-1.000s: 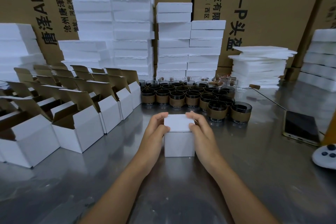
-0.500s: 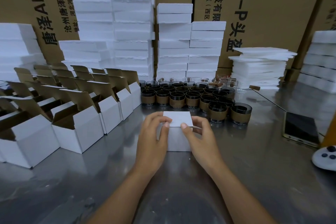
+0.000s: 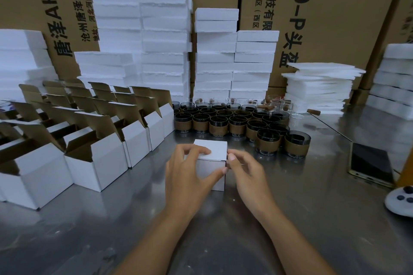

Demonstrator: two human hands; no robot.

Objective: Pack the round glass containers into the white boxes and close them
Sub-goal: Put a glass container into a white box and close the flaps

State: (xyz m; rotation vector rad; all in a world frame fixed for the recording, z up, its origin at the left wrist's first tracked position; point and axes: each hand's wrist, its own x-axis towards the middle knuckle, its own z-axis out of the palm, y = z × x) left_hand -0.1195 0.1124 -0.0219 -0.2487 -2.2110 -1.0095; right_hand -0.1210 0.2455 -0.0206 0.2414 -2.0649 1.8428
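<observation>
A small closed white box (image 3: 213, 152) stands on the steel table at the centre. My left hand (image 3: 188, 174) wraps its left side and front, fingers over the lid and thumb across the front face. At the box's right edge is my right hand (image 3: 244, 171), with its fingertips touching the lid corner. Behind it stands a cluster of several round dark glass containers (image 3: 223, 125) with brown bands. Rows of open white boxes (image 3: 98, 154) with raised brown flaps fill the left.
A phone (image 3: 369, 164) lies at the right, and a white device with buttons (image 3: 401, 202) is at the right edge. Stacks of white foam blocks (image 3: 143, 33) and foam sheets (image 3: 321, 87) stand against cardboard cartons at the back. The steel table (image 3: 223, 230) is bare in front.
My left hand slid from the box's left side around its front and top. The box turned slightly. My right hand shifted to the right edge of the lid.
</observation>
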